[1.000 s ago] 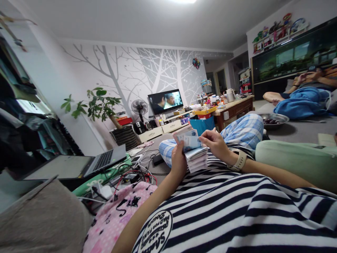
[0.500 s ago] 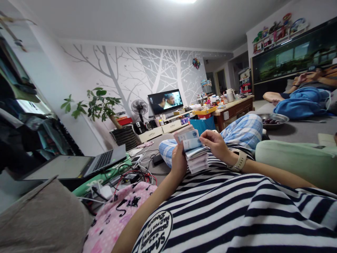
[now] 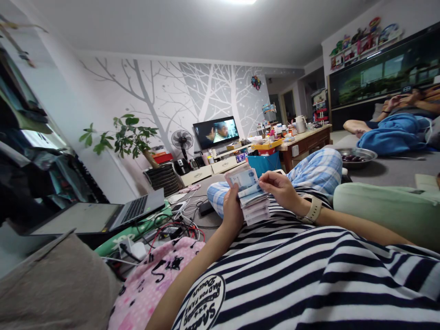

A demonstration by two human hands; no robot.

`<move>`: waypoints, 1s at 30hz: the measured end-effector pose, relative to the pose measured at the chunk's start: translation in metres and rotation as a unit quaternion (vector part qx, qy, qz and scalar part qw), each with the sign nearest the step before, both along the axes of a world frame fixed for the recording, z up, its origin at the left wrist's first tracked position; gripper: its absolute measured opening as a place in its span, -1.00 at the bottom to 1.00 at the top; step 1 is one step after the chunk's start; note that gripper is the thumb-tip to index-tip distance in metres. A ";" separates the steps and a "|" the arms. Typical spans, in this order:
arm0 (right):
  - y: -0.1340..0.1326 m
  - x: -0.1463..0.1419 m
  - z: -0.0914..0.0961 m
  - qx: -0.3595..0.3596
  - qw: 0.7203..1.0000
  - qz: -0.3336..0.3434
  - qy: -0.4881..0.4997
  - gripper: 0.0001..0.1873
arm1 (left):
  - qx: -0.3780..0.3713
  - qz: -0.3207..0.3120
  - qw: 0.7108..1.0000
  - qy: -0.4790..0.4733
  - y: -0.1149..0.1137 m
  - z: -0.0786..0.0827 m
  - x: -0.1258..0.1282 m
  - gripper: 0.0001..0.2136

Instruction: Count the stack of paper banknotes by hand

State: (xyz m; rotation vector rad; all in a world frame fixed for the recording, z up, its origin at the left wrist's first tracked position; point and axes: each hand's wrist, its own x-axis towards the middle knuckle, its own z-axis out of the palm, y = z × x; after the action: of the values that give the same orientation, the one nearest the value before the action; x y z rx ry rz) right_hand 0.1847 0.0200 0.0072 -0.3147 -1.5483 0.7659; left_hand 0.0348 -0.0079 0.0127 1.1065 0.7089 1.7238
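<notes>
A stack of banknotes (image 3: 254, 211) is gripped in my left hand (image 3: 233, 208), above my lap. The upper notes are bluish and stand up past my thumb; pinkish and pale ones show behind and below, bent over toward me. My right hand (image 3: 279, 190), with a pale watch (image 3: 313, 208) on its wrist, is closed in a pinch at the right edge of a blue banknote (image 3: 248, 182). How many notes lie between those fingertips is too small to tell.
On my left are an open laptop (image 3: 137, 211), tangled cables (image 3: 175, 227) and a pink blanket (image 3: 154, 279). A green cushion (image 3: 381, 206) lies by my right arm. Beyond it stand a metal bowl (image 3: 369, 158) of dark fruit and another person's bare leg (image 3: 357, 126).
The blue top note has folded down less and shows more of its face. Both hands have shifted slightly left, the left still holding the stack.
</notes>
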 end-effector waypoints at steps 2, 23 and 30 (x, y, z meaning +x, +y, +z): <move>0.000 0.001 0.000 0.005 1.000 -0.006 -0.007 -0.63 | -0.001 -0.004 1.000 -0.002 0.002 -0.001 -0.001 -0.63; 0.001 0.004 0.001 0.027 0.999 -0.018 -0.017 -0.61 | 0.016 0.010 1.000 0.005 0.006 -0.003 -0.002 -0.64; 0.013 0.002 -0.002 -0.040 0.997 -0.065 0.020 -0.62 | 0.009 -0.008 1.000 -0.020 0.006 -0.003 0.001 -0.66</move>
State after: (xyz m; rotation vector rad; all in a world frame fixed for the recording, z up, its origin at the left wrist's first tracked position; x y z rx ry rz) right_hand 0.1871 0.0328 0.0051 -0.4528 -1.4469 0.7279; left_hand 0.0354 -0.0018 0.0098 1.0853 0.6593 1.7369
